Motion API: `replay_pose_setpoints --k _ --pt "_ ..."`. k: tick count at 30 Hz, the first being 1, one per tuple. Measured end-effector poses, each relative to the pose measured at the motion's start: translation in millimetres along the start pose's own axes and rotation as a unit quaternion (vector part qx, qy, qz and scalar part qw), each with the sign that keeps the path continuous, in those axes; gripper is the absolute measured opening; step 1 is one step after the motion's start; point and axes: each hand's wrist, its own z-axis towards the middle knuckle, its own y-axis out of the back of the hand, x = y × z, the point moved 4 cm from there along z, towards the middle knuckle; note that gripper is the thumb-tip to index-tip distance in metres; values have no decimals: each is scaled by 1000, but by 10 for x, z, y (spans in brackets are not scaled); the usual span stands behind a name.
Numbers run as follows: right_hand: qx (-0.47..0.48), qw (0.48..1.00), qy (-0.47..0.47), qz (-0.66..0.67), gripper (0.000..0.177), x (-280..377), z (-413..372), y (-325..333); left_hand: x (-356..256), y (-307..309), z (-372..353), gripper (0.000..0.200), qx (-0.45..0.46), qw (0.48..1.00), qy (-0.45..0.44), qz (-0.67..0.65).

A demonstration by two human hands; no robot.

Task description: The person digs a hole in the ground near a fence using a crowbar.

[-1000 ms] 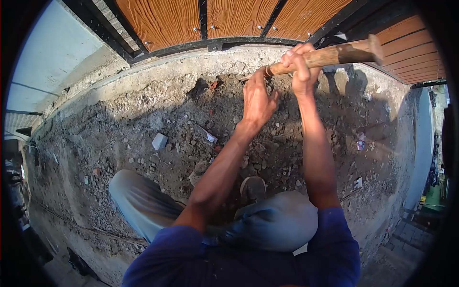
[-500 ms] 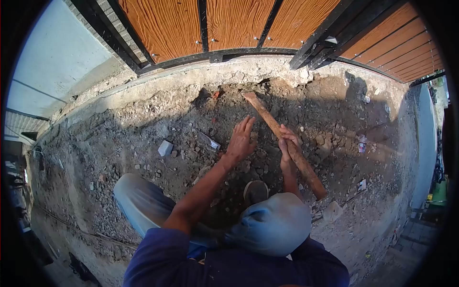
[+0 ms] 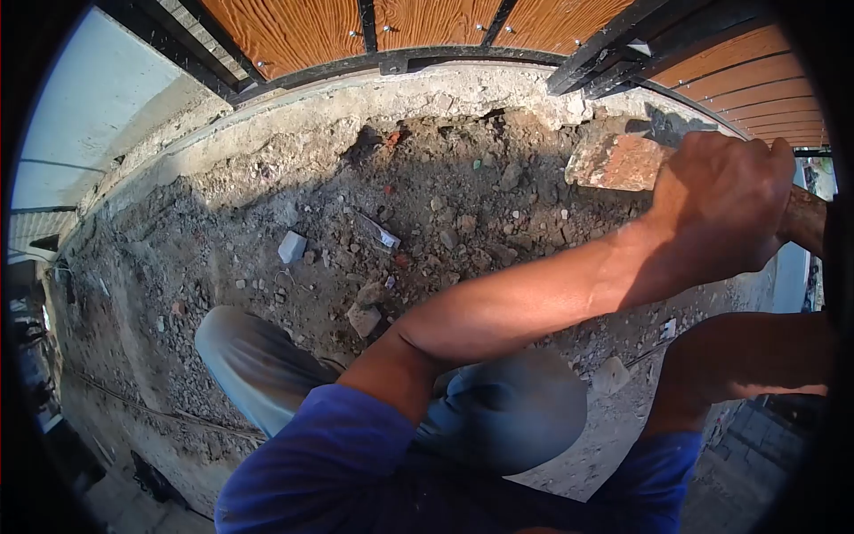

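Note:
My left hand (image 3: 734, 200) is closed round the wooden handle (image 3: 805, 221) of a tool at the right, raised above the ground. A flat, rust-coloured piece with a worn surface (image 3: 616, 162), seemingly the tool's head, sticks out to the left of that fist. My right forearm (image 3: 756, 360) reaches to the right edge, and the hand at its end is out of sight. Below lies broken soil (image 3: 463, 227) with loose stones.
An orange wood-grained gate (image 3: 427, 22) in a black metal frame stands beyond a rough concrete edge (image 3: 311, 107). A pale block (image 3: 292, 247), a whitish scrap (image 3: 384, 236) and a stone (image 3: 363, 319) lie on the ground. My bent knees are at the bottom.
My left hand has moved right and up and now grips the handle. The tool has been lifted off the soil to the right, and my right hand has left the view.

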Motion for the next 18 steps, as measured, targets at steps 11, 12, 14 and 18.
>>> replay_pose_setpoints --k 11,12,14,18 --pt "-447 848 -256 123 6 -3148 -3843 -22 1835 477 -2208 80 283 904 160 278" --pt "-474 821 -281 152 7 -3060 -4050 -82 2031 324 -2334 70 318 887 92 323" --pt "-496 794 -296 191 10 -2980 -4378 -292 2468 170 -2553 53 449 825 143 312" --pt "-495 782 -332 184 14 -2701 -4492 -684 2541 309 -2596 20 561 766 125 288"
